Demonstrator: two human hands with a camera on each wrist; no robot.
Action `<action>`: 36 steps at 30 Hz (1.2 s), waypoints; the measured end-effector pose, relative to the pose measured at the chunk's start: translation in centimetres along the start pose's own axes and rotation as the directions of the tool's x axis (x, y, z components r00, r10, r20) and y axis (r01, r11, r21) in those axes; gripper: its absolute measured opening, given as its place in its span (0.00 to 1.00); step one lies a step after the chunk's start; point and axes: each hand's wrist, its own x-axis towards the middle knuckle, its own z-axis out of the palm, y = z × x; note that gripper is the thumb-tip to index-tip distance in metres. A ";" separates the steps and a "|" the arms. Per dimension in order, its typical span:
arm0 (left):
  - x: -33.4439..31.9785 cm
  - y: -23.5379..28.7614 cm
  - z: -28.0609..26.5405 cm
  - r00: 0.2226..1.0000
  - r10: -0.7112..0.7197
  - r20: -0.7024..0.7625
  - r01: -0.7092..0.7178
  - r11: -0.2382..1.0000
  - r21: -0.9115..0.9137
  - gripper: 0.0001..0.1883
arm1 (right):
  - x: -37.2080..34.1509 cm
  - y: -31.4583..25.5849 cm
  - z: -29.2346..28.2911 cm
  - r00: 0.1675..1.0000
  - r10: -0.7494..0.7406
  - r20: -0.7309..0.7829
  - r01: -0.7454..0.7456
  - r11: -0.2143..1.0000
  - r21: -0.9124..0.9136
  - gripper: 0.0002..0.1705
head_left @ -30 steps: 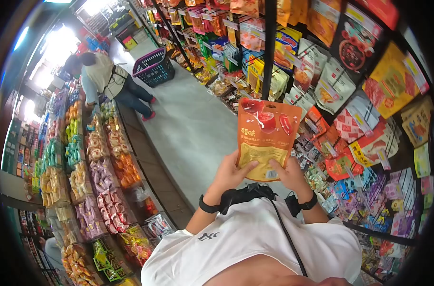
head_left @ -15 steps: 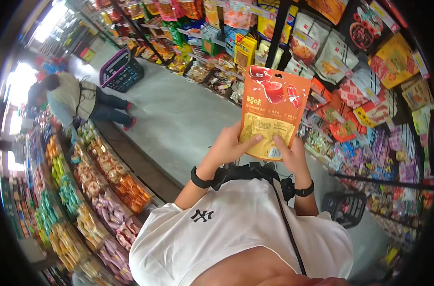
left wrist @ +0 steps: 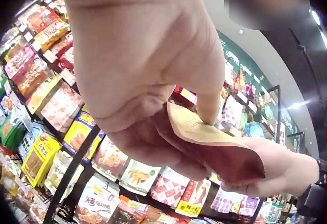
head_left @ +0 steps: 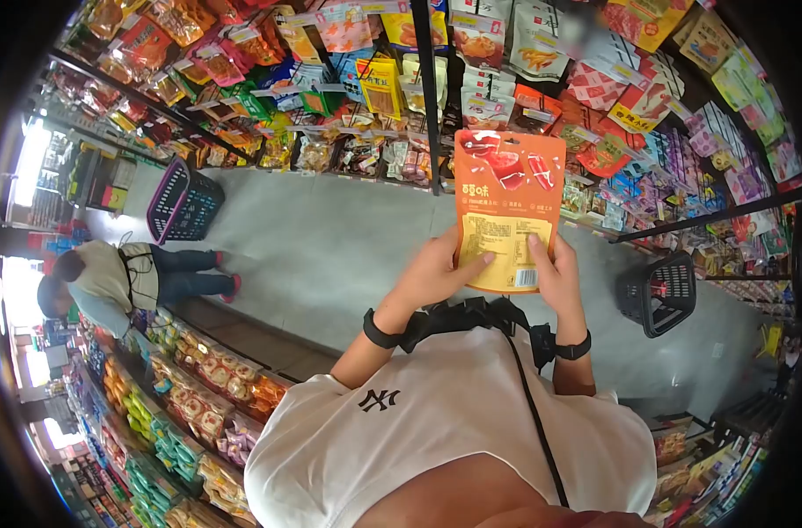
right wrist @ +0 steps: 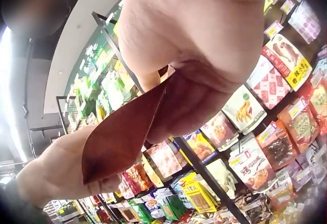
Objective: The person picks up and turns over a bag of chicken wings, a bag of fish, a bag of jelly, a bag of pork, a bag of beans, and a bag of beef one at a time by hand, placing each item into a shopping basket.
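An orange and yellow snack pouch (head_left: pixel 508 207) stands in front of the chest in the head view, its printed back with text panel and barcode facing up at me. My left hand (head_left: pixel 434 268) grips its lower left side, thumb on the yellow panel. At the lower right side my right hand (head_left: pixel 557 273) holds it too, thumb pressed on the front near the barcode. In the left wrist view the pouch (left wrist: pixel 214 144) shows its bottom edge, with the left fingers behind it. The right wrist view has the pouch (right wrist: pixel 122 134) edge-on between both hands.
Racks of hanging snack packets (head_left: pixel 379 88) line the far side of the aisle. A dark shopping basket (head_left: pixel 656 295) stands on the floor at right, another basket (head_left: pixel 187 204) at left. A person (head_left: pixel 137 277) bends over bins of wrapped snacks (head_left: pixel 212 365) at left.
The head view has turned, so racks, baskets and the bending person sit differently in it. The right basket has come into view. Both hands keep holding the pouch.
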 end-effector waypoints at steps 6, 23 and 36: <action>-0.3 -1.6 4.0 0.998 -0.022 0.061 0.022 1.000 0.009 0.28 | -2.7 -1.1 -3.2 0.991 0.050 0.123 -0.037 0.993 -0.108 0.22; -0.7 0.7 29.3 0.885 -0.056 0.462 -0.040 0.980 0.197 0.30 | -20.4 6.1 -24.8 0.994 0.100 -0.033 -0.103 0.983 -0.150 0.26; -0.4 2.5 36.1 0.895 0.053 0.442 -0.094 0.993 0.070 0.30 | -25.0 8.0 -29.9 0.921 0.061 -0.386 -0.021 0.994 0.107 0.16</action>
